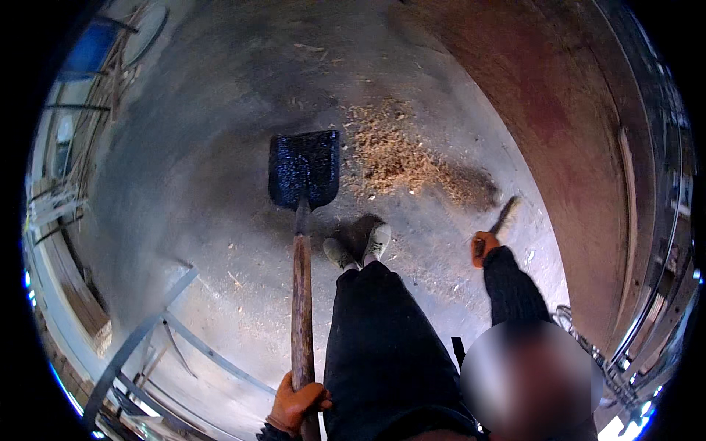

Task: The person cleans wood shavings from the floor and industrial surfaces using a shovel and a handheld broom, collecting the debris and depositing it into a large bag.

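In an orange glove, my left hand (298, 403) is closed round the wooden shaft of a shovel (302, 294). Its broad dark blade (303, 167) lies on the floor ahead of my feet. On the right, my right hand (484, 248), gloved in orange too, is closed on a hand brush (506, 214) with pale bristles. A pile of wood shavings (397, 156) spreads between the blade and the brush, right beside the blade's right edge. The brush is just short of the pile's near right end.
My shoes (358, 248) stand just behind the blade and pile. A large brown panel (559, 110) curves along the right. At lower left is a metal frame (158, 316); boards and sticks (81, 287) line the left side. A blurred patch covers the lower right.
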Motion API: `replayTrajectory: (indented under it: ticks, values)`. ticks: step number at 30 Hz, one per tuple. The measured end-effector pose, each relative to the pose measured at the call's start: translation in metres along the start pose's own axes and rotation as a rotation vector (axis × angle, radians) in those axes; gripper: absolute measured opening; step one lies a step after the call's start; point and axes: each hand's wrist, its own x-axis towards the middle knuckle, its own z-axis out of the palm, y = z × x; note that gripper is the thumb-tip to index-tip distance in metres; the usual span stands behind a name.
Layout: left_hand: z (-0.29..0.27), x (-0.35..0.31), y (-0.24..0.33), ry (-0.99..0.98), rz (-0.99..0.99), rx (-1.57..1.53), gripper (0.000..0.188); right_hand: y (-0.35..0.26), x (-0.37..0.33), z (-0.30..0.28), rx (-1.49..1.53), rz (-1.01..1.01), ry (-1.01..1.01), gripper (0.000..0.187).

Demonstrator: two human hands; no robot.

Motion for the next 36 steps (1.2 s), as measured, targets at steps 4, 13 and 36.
replayTrajectory:
  ticks: [4,13,36]
  values:
    - [-0.002,-0.005,0.012,-0.042,0.046,-0.054,0.048,0.103,-0.045,0.075,-0.757,-0.446,-0.538,0.019]
    - [-0.063,-0.061,0.059,-0.133,0.022,-0.038,0.052,0.084,-0.271,0.074,-0.248,0.272,-0.436,0.031]
    - [-0.258,-0.091,0.337,-0.088,0.168,-0.171,0.051,0.031,-0.434,0.412,-0.859,-0.214,-0.431,0.051]
